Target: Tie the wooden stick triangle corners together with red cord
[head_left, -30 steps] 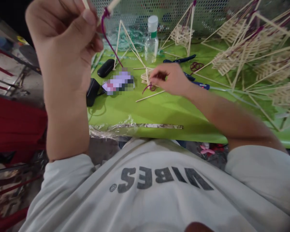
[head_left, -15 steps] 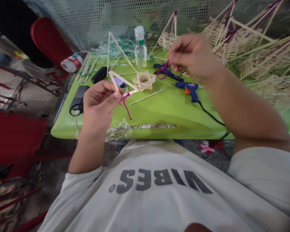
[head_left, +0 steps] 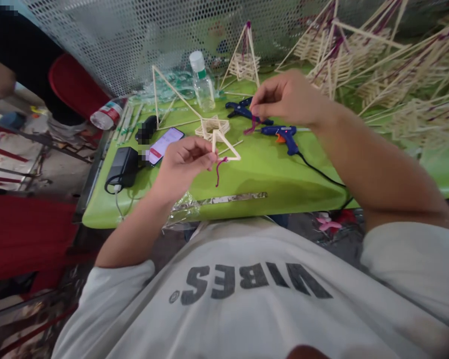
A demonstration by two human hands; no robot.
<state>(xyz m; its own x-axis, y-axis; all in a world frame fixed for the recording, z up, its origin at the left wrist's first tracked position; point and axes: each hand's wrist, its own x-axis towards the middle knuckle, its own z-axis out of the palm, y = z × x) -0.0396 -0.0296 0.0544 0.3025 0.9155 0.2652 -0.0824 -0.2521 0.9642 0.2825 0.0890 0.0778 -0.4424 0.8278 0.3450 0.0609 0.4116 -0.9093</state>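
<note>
One glue gun [head_left: 289, 134], phone [head_left: 167, 144], bottle [head_left: 203, 89] — stick star [head_left: 204, 130] behind held triangle [head_left: 229, 146]

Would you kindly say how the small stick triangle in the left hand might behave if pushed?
The stick triangle is probably light, being only thin sticks. Its straight sides suggest stiffness, while its dangling purple yarn looks floppy.

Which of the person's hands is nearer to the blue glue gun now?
Right. The right hand, pinching purple yarn, appears just above the glue gun in the picture; the left hand, holding a stick triangle, is farther off to its left.
</note>
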